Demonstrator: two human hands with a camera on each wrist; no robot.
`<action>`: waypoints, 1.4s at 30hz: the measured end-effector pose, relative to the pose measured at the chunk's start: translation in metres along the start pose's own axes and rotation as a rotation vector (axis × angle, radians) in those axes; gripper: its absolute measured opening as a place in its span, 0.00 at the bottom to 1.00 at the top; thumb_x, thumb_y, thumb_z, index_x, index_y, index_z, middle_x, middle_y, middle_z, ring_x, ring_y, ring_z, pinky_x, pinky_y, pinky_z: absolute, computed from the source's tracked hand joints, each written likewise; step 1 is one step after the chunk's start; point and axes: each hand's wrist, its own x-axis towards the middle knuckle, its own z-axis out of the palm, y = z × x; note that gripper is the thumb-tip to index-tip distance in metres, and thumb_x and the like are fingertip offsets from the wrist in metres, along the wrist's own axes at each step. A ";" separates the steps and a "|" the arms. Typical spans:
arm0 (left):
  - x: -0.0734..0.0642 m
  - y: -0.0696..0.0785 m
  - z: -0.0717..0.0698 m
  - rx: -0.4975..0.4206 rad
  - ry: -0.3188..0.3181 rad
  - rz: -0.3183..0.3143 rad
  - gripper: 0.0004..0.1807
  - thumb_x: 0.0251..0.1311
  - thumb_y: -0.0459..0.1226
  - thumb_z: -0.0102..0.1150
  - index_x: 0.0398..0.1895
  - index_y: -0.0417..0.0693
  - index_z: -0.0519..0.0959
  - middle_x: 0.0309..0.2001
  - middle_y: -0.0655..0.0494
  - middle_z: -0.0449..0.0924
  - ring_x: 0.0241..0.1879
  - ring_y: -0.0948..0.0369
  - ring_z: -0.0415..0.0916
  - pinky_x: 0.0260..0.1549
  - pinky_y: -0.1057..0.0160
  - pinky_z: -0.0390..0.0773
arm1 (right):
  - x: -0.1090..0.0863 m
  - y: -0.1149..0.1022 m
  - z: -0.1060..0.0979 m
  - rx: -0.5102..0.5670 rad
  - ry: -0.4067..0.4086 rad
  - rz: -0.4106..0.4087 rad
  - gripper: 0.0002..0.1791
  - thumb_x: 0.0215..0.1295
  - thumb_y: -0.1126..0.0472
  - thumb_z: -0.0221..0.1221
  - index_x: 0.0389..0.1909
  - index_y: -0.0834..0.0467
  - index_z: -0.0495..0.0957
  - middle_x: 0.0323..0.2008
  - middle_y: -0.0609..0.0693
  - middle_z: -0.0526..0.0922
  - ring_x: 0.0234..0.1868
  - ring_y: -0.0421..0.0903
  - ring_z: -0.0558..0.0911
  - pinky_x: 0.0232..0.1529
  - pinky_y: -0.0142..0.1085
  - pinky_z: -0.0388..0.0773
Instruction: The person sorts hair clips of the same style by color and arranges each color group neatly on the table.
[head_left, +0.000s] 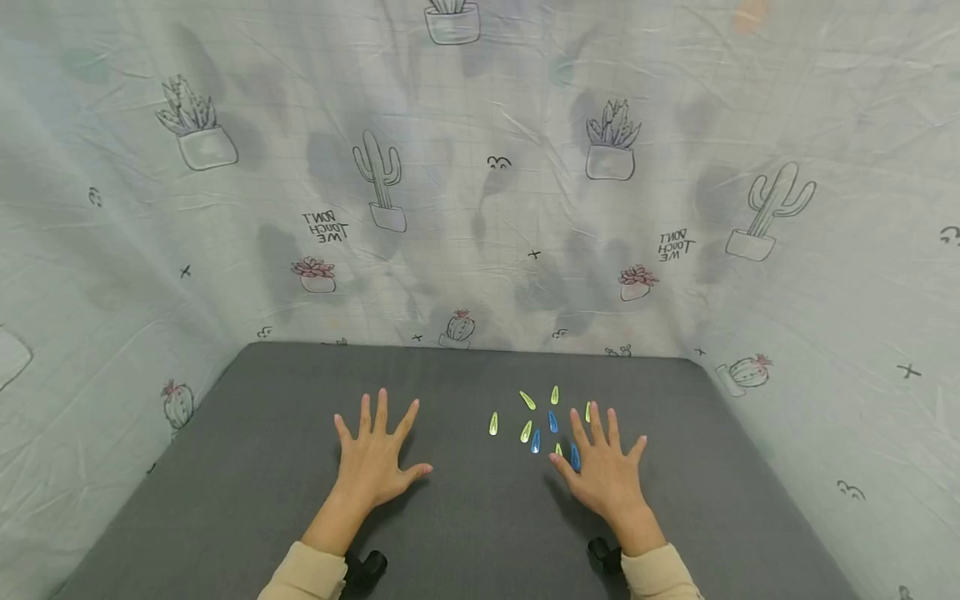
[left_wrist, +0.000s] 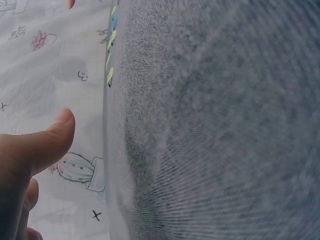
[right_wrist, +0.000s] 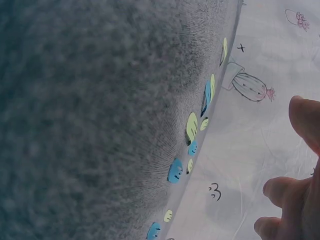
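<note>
Several snap hair clips lie scattered on the grey table, some yellow-green (head_left: 493, 423) and some blue (head_left: 536, 442). My left hand (head_left: 372, 467) is held over the table to the left of the clips, fingers spread and nothing in it. My right hand (head_left: 606, 477) also has its fingers spread, and it overlaps the right side of the group in the head view. A blue clip (head_left: 575, 456) and a yellow-green clip (head_left: 558, 450) show beside its thumb and index finger, partly covered. From the right wrist, blue (right_wrist: 175, 171) and yellow-green clips (right_wrist: 192, 127) appear past the fingers.
The dark grey table top (head_left: 465, 533) reaches back to a pale cloth (head_left: 480, 250) printed with cacti, which hangs behind and on both sides. Black wrist straps with a dark camera piece (head_left: 366, 572) sit under each forearm, next to the light sleeves (head_left: 307, 573).
</note>
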 end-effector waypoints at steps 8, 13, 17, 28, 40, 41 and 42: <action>0.005 0.001 0.002 0.004 0.010 0.016 0.53 0.44 0.69 0.58 0.74 0.64 0.53 0.73 0.35 0.43 0.72 0.37 0.39 0.60 0.27 0.42 | 0.005 0.004 -0.001 0.025 0.052 -0.032 0.44 0.62 0.32 0.50 0.73 0.53 0.55 0.74 0.60 0.50 0.74 0.62 0.47 0.60 0.73 0.41; 0.008 0.005 -0.001 -0.033 0.000 0.040 0.50 0.48 0.67 0.58 0.74 0.62 0.54 0.72 0.34 0.48 0.71 0.38 0.45 0.62 0.30 0.48 | 0.005 0.014 -0.001 0.104 0.132 -0.055 0.43 0.62 0.42 0.57 0.72 0.59 0.56 0.71 0.63 0.55 0.71 0.63 0.56 0.61 0.66 0.56; 0.011 0.010 -0.002 -0.090 -0.042 0.080 0.46 0.54 0.60 0.59 0.74 0.57 0.55 0.70 0.35 0.56 0.69 0.40 0.55 0.61 0.33 0.56 | 0.004 0.026 0.002 0.252 0.151 -0.017 0.38 0.62 0.53 0.61 0.69 0.65 0.59 0.68 0.66 0.60 0.67 0.65 0.63 0.60 0.61 0.63; 0.020 0.033 0.010 -0.297 -0.128 0.142 0.35 0.62 0.49 0.57 0.70 0.47 0.62 0.64 0.41 0.68 0.60 0.45 0.70 0.54 0.45 0.72 | -0.002 0.042 0.009 0.563 0.078 0.205 0.30 0.64 0.61 0.58 0.65 0.68 0.64 0.58 0.70 0.72 0.52 0.65 0.78 0.47 0.52 0.78; 0.036 0.061 0.027 -0.557 -0.185 0.141 0.30 0.65 0.44 0.56 0.68 0.45 0.64 0.64 0.44 0.68 0.63 0.47 0.67 0.58 0.47 0.69 | -0.002 0.049 0.020 0.621 0.070 0.264 0.29 0.64 0.62 0.58 0.63 0.69 0.65 0.59 0.69 0.71 0.56 0.63 0.75 0.52 0.51 0.75; 0.038 0.064 0.029 -0.580 -0.189 0.139 0.30 0.65 0.44 0.56 0.68 0.45 0.64 0.64 0.43 0.69 0.63 0.47 0.67 0.59 0.46 0.68 | -0.002 0.050 0.020 0.627 0.074 0.268 0.28 0.64 0.62 0.58 0.63 0.69 0.66 0.59 0.69 0.72 0.56 0.63 0.75 0.52 0.51 0.75; 0.039 0.066 0.031 -0.596 -0.193 0.139 0.30 0.65 0.44 0.55 0.68 0.45 0.64 0.64 0.43 0.69 0.63 0.47 0.67 0.59 0.46 0.68 | -0.001 0.051 0.021 0.633 0.080 0.271 0.28 0.63 0.63 0.58 0.63 0.69 0.66 0.58 0.69 0.72 0.56 0.63 0.75 0.51 0.51 0.75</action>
